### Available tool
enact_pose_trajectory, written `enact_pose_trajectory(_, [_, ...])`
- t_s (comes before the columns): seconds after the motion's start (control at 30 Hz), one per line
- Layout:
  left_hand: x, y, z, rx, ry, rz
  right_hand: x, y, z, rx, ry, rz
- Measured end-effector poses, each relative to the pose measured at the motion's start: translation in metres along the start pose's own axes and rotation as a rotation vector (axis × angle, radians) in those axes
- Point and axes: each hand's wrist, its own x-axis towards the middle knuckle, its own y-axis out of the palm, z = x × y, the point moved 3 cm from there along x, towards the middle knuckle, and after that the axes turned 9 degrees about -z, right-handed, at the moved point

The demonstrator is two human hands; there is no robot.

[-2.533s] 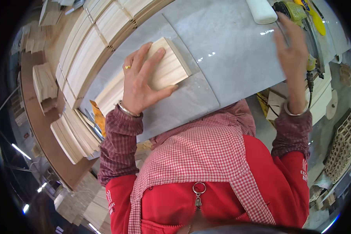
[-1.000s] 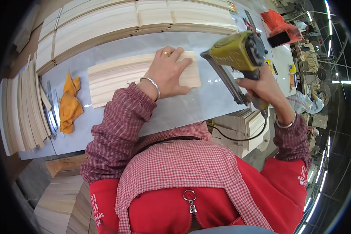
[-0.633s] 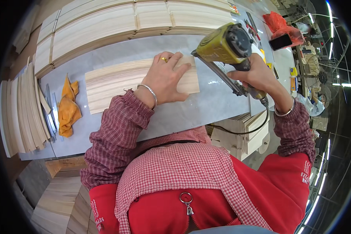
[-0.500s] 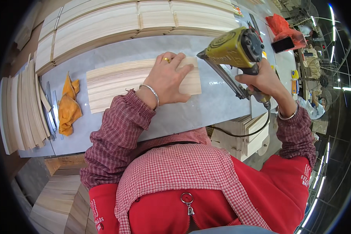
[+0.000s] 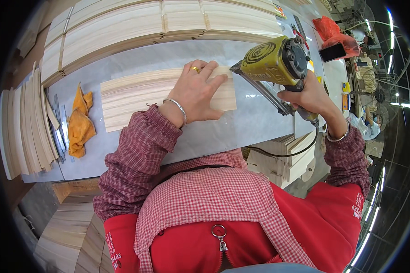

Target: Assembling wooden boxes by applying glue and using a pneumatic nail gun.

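My left hand (image 5: 196,93) lies spread on a pale wooden board (image 5: 139,95), toward its right end, with thumb and fingers apart. The board rests flat on the grey tabletop. To its right, my right hand (image 5: 307,95) is wrapped round the handle of a yellow-green nail gun (image 5: 269,59). The gun's nose points left, close to the board's far right corner; whether it touches the wood I cannot tell. A dark air hose (image 5: 289,156) hangs from the handle and loops below the table edge.
Stacked boards (image 5: 114,34) line the far side of the table. At the left stand several upright wood strips (image 5: 25,132), beside metal nail strips and an orange cloth (image 5: 80,125). A red plastic bag (image 5: 328,29) and a phone (image 5: 332,53) lie far right. More wood (image 5: 289,159) is stacked below the table.
The nail gun and my right hand have shifted slightly nearer to me and to the right. My left hand has stayed in place on the board.
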Motion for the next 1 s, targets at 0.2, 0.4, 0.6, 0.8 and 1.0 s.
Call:
enact_pose_trajectory(0.2, [-0.002,0.000,0.002,-0.002,0.019,-0.036,-0.001,0.002,-0.001,-0.074,0.056,0.052])
enact_pose_trajectory(0.4, [0.000,0.001,0.000,-0.008,0.011,-0.014,-0.021,0.003,-0.014,0.051,-0.193,-0.062])
enact_pose_trajectory(0.6, [-0.001,0.003,0.002,0.007,0.029,-0.029,-0.027,0.005,-0.014,0.067,-0.143,0.006])
enact_pose_trajectory(0.8, [-0.001,0.003,0.002,0.016,0.031,-0.027,-0.028,0.004,-0.014,0.077,-0.139,0.023])
enact_pose_trajectory(1.0, [-0.001,0.004,0.002,-0.001,0.021,-0.028,-0.028,0.006,-0.015,0.033,-0.113,0.030])
